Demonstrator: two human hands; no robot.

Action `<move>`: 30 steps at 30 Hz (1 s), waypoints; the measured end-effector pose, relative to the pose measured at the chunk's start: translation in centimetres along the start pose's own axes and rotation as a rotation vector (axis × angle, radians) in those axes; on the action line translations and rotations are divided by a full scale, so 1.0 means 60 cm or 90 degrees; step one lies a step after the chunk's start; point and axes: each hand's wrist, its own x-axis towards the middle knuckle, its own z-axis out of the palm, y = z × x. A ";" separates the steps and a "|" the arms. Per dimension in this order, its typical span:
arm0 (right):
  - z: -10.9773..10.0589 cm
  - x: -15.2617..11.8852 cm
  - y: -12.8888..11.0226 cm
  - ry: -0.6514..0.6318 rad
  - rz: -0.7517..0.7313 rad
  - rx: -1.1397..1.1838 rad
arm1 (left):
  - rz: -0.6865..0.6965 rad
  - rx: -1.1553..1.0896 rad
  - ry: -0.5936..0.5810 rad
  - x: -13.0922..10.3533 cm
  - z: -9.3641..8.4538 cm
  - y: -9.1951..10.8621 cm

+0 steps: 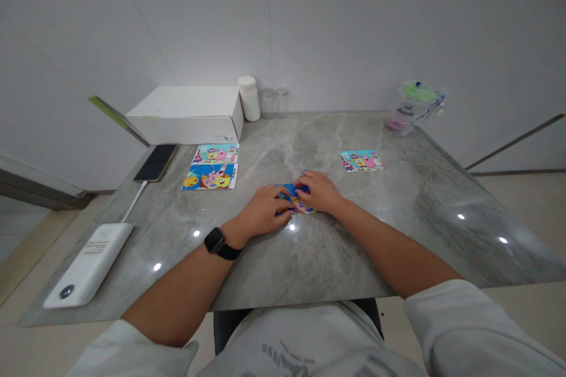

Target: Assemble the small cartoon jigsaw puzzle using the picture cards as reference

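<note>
A blue cartoon picture (297,202), flat and partly covered by fingers, lies on the grey marbled table (336,259) in front of me. It looks like a small puzzle, but its joints are too small to make out. My left hand (265,209), with a black watch at the wrist, has its fingers and thumb curled on the picture's left side. From the upper right, my right hand (321,191) pinches at the picture with bent fingers. Whatever lies under the right fingertips is hidden.
Two cartoon cards (211,177) lie left; another card (362,161) lies right. Further left are a phone (156,162) and a cabled white power bank (88,265). A white box (183,115), white bottle (249,98), glasses (281,102) and plastic bag (413,107) line the back.
</note>
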 end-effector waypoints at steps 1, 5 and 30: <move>-0.003 -0.002 0.002 0.004 0.001 0.003 | 0.000 -0.004 0.006 0.000 -0.001 0.000; -0.013 -0.009 0.012 0.007 -0.012 0.003 | -0.019 0.005 0.028 0.001 -0.002 -0.002; -0.017 -0.003 0.054 0.089 0.078 0.075 | -0.033 0.010 0.048 0.007 0.000 -0.018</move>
